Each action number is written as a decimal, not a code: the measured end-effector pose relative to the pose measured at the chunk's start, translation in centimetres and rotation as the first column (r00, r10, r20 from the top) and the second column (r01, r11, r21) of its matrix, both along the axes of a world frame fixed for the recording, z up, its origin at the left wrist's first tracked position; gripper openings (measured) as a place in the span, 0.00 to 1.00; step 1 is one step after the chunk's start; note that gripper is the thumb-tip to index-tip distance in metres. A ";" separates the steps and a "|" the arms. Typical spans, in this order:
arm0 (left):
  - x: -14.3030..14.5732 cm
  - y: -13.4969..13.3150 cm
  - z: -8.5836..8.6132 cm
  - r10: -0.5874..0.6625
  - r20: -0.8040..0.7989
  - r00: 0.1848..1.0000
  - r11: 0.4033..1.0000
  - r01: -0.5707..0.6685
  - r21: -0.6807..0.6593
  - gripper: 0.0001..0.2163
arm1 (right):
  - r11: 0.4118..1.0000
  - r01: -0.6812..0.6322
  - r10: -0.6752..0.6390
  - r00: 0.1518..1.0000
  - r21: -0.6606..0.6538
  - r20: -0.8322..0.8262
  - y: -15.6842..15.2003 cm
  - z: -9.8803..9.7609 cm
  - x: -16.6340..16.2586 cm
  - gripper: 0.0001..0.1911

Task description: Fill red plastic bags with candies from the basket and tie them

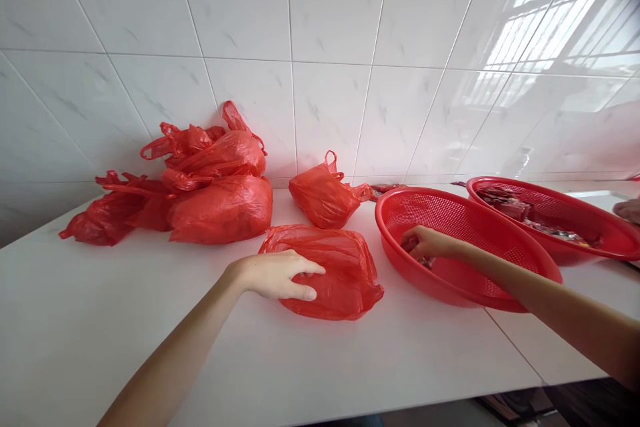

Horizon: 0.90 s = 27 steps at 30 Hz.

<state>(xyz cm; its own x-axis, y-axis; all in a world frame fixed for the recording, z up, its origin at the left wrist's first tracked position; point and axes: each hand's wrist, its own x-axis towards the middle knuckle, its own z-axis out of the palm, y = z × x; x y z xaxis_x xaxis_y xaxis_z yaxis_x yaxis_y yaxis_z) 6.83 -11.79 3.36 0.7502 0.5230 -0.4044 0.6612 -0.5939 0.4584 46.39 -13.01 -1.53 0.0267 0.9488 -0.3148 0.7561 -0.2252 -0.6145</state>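
My left hand (280, 275) rests on a red plastic bag (340, 273) lying on the white counter, with fingers and thumb pinching the bag's near edge. My right hand (425, 242) reaches into the nearer red perforated basket (480, 213). Its fingers are curled down at the basket's left inner side, over small reddish items that I cannot make out.
A pile of filled red plastic bags (200, 193) leans on the tiled wall at the back left. One tied red bag (323, 197) sits behind the bag I touch. A second red basket (595, 223) with packets stands at the right, another person's hand (629, 210) beside it.
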 end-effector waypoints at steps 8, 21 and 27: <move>-1.0 0.5 0.4 0.054 -0.004 0.999 0.994 -0.053 0.096 0.28 | 0.982 0.115 -0.037 0.893 0.148 -0.449 -1.1 8.8 0.0 0.21; -0.1 -0.3 0.1 0.153 -0.189 0.970 0.980 -0.124 0.156 0.14 | 0.927 -0.374 0.338 0.818 0.017 -0.465 0.2 4.6 -18.6 0.19; -0.8 -0.2 0.4 0.130 -0.174 0.976 0.987 -0.111 0.114 0.13 | 0.915 -0.367 0.373 0.928 0.169 -0.001 1.7 1.5 -19.4 0.25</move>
